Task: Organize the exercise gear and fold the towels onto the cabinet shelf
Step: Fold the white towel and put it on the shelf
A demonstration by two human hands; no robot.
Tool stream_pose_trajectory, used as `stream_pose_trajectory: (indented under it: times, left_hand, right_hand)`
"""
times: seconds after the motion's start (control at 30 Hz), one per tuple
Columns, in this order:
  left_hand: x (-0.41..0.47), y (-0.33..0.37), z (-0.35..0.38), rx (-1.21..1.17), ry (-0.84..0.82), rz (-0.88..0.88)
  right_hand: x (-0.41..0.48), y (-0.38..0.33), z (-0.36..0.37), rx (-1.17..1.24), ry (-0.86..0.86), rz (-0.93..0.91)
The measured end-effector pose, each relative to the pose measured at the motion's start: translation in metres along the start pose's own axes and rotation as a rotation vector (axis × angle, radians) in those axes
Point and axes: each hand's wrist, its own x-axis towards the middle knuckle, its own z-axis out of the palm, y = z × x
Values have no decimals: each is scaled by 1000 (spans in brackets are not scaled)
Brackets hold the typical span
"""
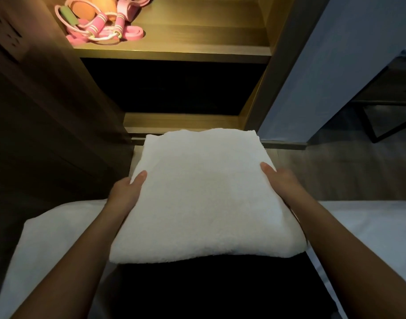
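Observation:
A folded white towel [204,196] is held flat in the air in front of me, below the cabinet. My left hand [126,192] grips its left edge, thumb on top and fingers hidden underneath. My right hand [282,180] grips the right edge the same way. On the lit cabinet shelf [197,40] above, at its left end, lies a pile of pink exercise gear [98,19]: a jump rope with pink handles, resistance bands and an orange piece.
Below the lit shelf is a dark open compartment [172,86] with a lower ledge [181,122]. A white bed surface [47,245] spreads under my arms. A wall socket panel [6,33] sits at top left, a grey wall [335,65] and dark table frame [381,111] on the right.

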Motion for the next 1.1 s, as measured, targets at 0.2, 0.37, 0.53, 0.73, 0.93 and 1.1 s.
stream_pose_trajectory:
  times: [0.2, 0.37, 0.53, 0.73, 0.93, 1.1]
  left_hand:
    - [-41, -22, -17, -170, -283, -114]
    - [-62, -32, -15, -121, -144, 35]
    - [-70, -31, -23, -204, -297, -23]
    - [-71, -39, -19, -83, -197, 87]
    - [-75, -46, -21, 61, 27, 314]
    - [-104, -54, -25, 214, 106, 895]
  right_hand:
    - [-30, 29, -6, 79, -152, -8]
    - [-41, 41, -2, 26, -9, -90]
    - [-54, 41, -12, 73, -137, -6]
    - [-58, 51, -9, -40, -58, -102]
    - [-69, 56, -8, -165, 97, -244]
    - [-88, 61, -16, -377, 201, -549]
